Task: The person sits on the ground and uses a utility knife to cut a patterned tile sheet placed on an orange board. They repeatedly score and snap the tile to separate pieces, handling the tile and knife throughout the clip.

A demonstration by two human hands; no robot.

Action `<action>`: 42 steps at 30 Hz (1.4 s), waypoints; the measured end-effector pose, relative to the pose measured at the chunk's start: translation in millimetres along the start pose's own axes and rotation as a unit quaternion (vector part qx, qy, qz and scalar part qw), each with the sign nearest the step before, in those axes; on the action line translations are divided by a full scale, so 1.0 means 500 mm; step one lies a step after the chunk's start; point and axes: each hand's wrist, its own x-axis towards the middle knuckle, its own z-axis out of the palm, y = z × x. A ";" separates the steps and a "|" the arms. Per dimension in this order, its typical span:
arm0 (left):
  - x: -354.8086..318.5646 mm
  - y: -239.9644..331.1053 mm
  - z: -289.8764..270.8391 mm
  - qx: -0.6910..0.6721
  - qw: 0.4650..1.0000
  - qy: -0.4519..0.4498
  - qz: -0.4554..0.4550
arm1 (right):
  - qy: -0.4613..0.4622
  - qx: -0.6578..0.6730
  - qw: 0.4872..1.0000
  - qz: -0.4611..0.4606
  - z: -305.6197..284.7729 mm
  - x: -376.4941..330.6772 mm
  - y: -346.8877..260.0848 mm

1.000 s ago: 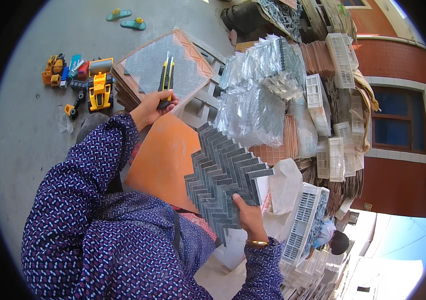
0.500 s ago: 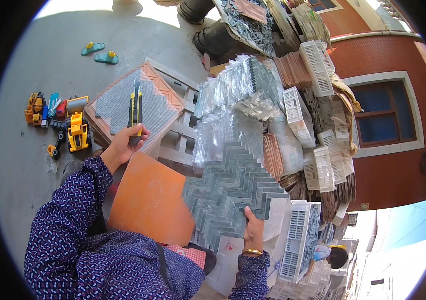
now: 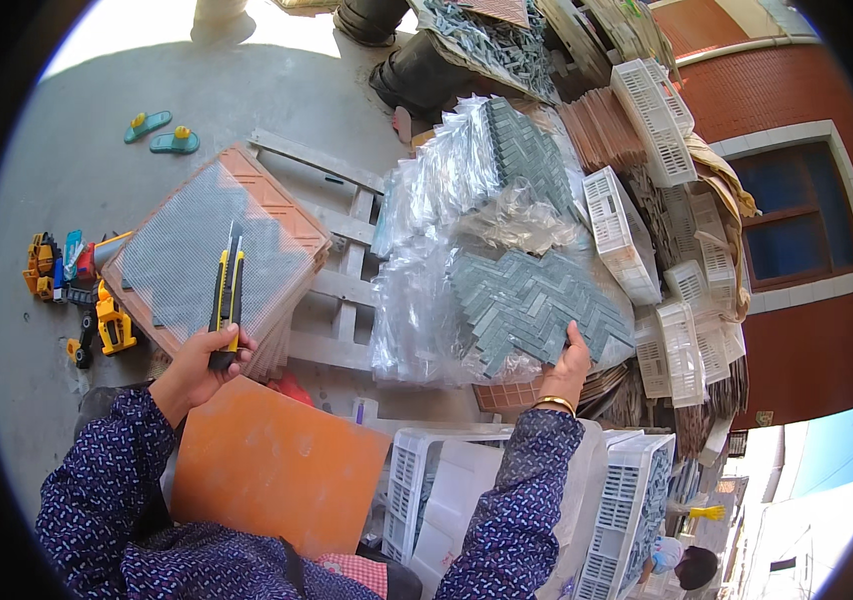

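In my left hand (image 3: 197, 370) I grip a yellow and black utility knife (image 3: 227, 295), its blade out and pointing away from me. The knife is over the near edge of a stack of mesh-backed sheets on terracotta-coloured trays (image 3: 292, 215). My right hand (image 3: 568, 372) is closed on the near right edge of a grey-green herringbone mosaic tile sheet (image 3: 537, 305). That sheet lies over or just above a pile of clear plastic-wrapped tile sheets (image 3: 412, 300); whether it touches them I cannot tell. Close to my body is a bare orange board (image 3: 277, 465).
A white slatted pallet (image 3: 347, 270) lies between the stacks. White plastic crates (image 3: 622, 235) stand at the right, with another crate (image 3: 407, 490) near me. Toy trucks (image 3: 112, 325) and teal slippers (image 3: 175, 141) are on the floor at left. Another person (image 3: 669, 560) is at lower right.
My right hand has carried the mosaic sheet away from the orange board, forward and right to the plastic-wrapped pile. The knife remains in my left hand, and the view has shifted.
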 end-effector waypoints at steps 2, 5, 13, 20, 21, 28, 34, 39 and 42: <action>-0.015 0.000 -0.012 0.014 1.000 0.025 0.004 | 0.010 0.011 0.999 0.038 0.076 -0.012 0.013; -0.004 -0.010 -0.007 0.021 0.999 0.030 -0.009 | 0.010 0.018 1.000 0.006 0.037 0.033 0.057; 0.011 -0.028 -0.007 0.027 0.999 0.025 -0.023 | 0.050 0.085 0.991 0.091 -0.114 0.127 0.238; 0.005 -0.036 -0.007 0.026 0.999 0.043 -0.021 | 0.144 0.063 0.981 0.111 -0.117 0.087 0.222; 0.006 -0.035 -0.003 0.028 0.999 0.036 -0.023 | 0.151 -0.027 0.983 0.103 -0.128 0.082 0.214; 0.006 -0.035 0.004 0.045 0.999 0.017 -0.026 | 0.072 -0.603 0.785 -0.124 -0.103 0.022 0.276; 0.008 -0.033 0.004 0.032 0.999 0.019 -0.023 | -0.053 -0.628 0.756 -0.176 -0.124 0.000 0.294; 0.004 -0.035 -0.010 0.038 0.999 0.020 -0.029 | -0.069 -0.654 0.714 -0.239 -0.118 -0.008 0.288; 0.005 -0.036 -0.001 0.046 0.998 0.017 -0.027 | -0.106 -0.663 0.693 -0.262 -0.146 0.027 0.257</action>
